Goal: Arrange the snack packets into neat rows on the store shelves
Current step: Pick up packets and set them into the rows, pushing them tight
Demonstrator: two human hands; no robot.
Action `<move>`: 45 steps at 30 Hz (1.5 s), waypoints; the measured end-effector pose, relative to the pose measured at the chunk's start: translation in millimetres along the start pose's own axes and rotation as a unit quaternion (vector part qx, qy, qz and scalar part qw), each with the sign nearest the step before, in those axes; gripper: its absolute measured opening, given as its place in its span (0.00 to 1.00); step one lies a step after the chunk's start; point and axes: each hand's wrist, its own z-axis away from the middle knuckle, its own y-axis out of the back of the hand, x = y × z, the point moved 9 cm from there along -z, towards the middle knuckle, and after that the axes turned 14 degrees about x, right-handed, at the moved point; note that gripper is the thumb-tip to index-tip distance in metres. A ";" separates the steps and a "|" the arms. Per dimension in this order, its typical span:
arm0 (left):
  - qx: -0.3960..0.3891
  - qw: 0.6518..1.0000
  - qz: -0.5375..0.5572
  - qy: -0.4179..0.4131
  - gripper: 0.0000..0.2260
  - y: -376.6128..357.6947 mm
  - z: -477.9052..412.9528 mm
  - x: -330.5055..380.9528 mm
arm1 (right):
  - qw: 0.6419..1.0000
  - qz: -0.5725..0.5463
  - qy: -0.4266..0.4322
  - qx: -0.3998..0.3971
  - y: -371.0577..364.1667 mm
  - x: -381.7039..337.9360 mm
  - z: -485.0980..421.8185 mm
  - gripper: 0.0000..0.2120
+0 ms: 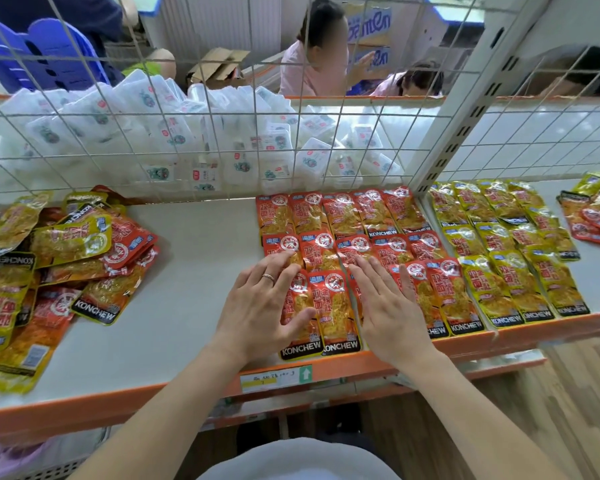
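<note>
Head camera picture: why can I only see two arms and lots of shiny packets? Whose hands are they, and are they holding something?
The camera is worn on a person's head, so you see what they see: their own arms reaching out over a store shelf. The left hand, which wears a ring, and the right hand both lie flat and open on the red packets. Nothing is gripped; the hands seem to be pressing and straightening the rows. Beside the red rows sit neat rows of yellow packets. On the left lies a messy pile of packets not yet sorted. Behind a wire grid are white packets, and other people further back.
</note>
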 end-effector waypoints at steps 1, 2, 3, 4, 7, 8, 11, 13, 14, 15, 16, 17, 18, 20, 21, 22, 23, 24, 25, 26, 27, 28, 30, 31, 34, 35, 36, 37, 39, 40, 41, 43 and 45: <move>0.004 1.000 0.001 -0.017 0.33 1.0 -0.2 3.2 | 1.000 0.001 0.005 -0.002 0.2 0.4 -0.1 0.28; 0.005 0.999 0.002 -0.039 0.33 1.6 -0.2 7.3 | 1.000 0.002 0.010 -0.004 0.8 0.5 -0.6 0.28; 0.005 0.998 0.003 -0.062 0.32 1.8 0.7 12.2 | 1.000 0.002 0.012 -0.005 2.0 0.7 -0.8 0.27; 0.003 0.996 0.002 -0.084 0.31 1.2 1.6 17.5 | 1.000 -0.001 0.009 -0.007 2.8 1.9 -1.0 0.27; -0.019 0.994 -0.019 -0.110 0.29 -6.1 3.6 29.1 | 1.000 -0.018 -0.018 0.001 7.7 10.9 -0.2 0.29; -0.028 0.994 -0.024 -0.104 0.28 -8.8 3.5 30.1 | 0.999 -0.021 -0.027 0.012 10.1 15.0 0.4 0.29; -0.037 0.995 -0.027 -0.085 0.28 -11.6 3.2 30.7 | 0.999 -0.013 -0.040 0.027 13.3 23.8 1.7 0.30; -0.035 0.995 -0.030 -0.084 0.28 -11.6 3.4 30.9 | 0.999 -0.013 -0.031 0.014 10.9 22.2 1.3 0.31; -0.035 0.995 -0.031 -0.084 0.28 -12.2 3.5 30.9 | 1.000 -0.014 -0.020 0.006 9.5 19.3 0.6 0.31; -0.035 0.995 -0.033 -0.084 0.28 -12.9 3.8 30.7 | 1.000 -0.016 -0.008 -0.001 8.8 16.1 -0.6 0.31; -0.036 0.995 -0.035 -0.082 0.28 -13.8 3.7 30.5 | 1.000 -0.017 0.001 -0.006 8.2 13.8 -2.0 0.31; -0.037 0.995 -0.037 -0.080 0.28 -14.5 3.5 30.6 | 1.000 -0.018 0.007 -0.011 7.9 12.5 -3.4 0.32; -0.038 0.996 -0.038 -0.078 0.27 -15.2 3.0 31.1 | 1.000 -0.017 0.009 -0.015 7.5 12.3 -4.4 0.32; -0.039 0.996 -0.038 -0.073 0.27 -15.8 2.7 32.6 | 1.000 -0.004 0.007 -0.018 7.2 12.5 -4.8 0.32; -0.039 0.996 -0.037 -0.072 0.27 -15.9 2.6 33.0 | 1.000 0.007 0.003 -0.014 7.5 12.8 -4.6 0.32; -0.039 0.996 -0.035 -0.072 0.27 -15.7 2.6 33.2 | 1.000 0.017 -0.001 -0.008 8.5 13.1 -4.4 0.32; -0.039 0.996 -0.033 -0.072 0.27 -15.7 2.7 33.2 | 1.000 0.025 -0.006 -0.003 9.1 13.1 -4.3 0.31; -0.039 0.996 -0.031 -0.073 0.27 -15.8 2.7 33.0 | 0.999 0.031 -0.009 -0.001 9.2 13.0 -4.2 0.31; -0.040 0.996 -0.029 -0.073 0.27 -15.9 2.8 32.8 | 0.999 0.033 -0.011 -0.002 8.7 12.9 -3.9 0.31; -0.040 0.996 -0.027 -0.073 0.27 -16.1 2.8 32.7 | 0.999 0.032 -0.012 -0.004 8.3 13.0 -3.8 0.31; -0.041 0.996 -0.025 -0.074 0.27 -16.2 3.1 32.7 | 1.000 0.027 -0.012 -0.007 8.2 13.1 -3.8 0.31; -0.041 0.996 -0.022 -0.075 0.27 -16.3 3.7 32.7 | 1.000 0.022 -0.011 -0.012 7.6 13.3 -3.6 0.32; -0.039 0.996 -0.016 -0.079 0.26 -16.6 5.1 32.2 | 1.000 0.015 -0.004 -0.020 6.8 12.5 -2.5 0.32; -0.038 0.996 -0.011 -0.083 0.26 -16.4 5.7 32.3 | 1.000 0.011 0.000 -0.022 6.9 11.8 -1.8 0.32; -0.022 0.996 0.010 -0.081 0.25 -11.5 5.1 32.8 | 1.000 0.002 0.004 -0.017 5.9 10.7 -0.6 0.32; -0.012 0.998 0.019 -0.063 0.26 -8.0 4.2 30.0 | 1.000 -0.005 0.005 -0.013 6.1 10.5 -0.6 0.31; -0.003 0.999 0.024 -0.035 0.26 -4.2 4.3 24.6 | 1.000 -0.013 0.008 -0.009 7.0 10.6 -1.0 0.31; 0.006 1.000 0.024 -0.002 0.27 -0.5 6.0 17.6 | 1.000 -0.019 0.014 -0.004 8.2 10.7 -1.6 0.31; 0.013 0.998 0.016 0.053 0.28 5.0 13.8 4.7 | 0.999 -0.026 0.045 -0.001 11.5 6.3 -2.7 0.32; 0.009 0.997 0.018 0.070 0.28 6.5 18.1 1.3 | 0.997 -0.029 0.074 -0.002 12.0 1.3 -3.1 0.32; 0.000 0.997 0.023 0.080 0.29 6.5 21.7 0.5 | 0.994 -0.029 0.108 -0.005 12.5 -5.3 -2.9 0.32; -0.013 0.996 0.036 0.085 0.29 6.8 25.8 4.3 | 0.985 -0.023 0.168 -0.015 10.3 -17.4 -1.4 0.31; -0.010 0.995 0.051 0.087 0.28 9.3 26.4 8.0 | 0.981 -0.028 0.188 -0.028 7.1 -21.9 -0.4 0.31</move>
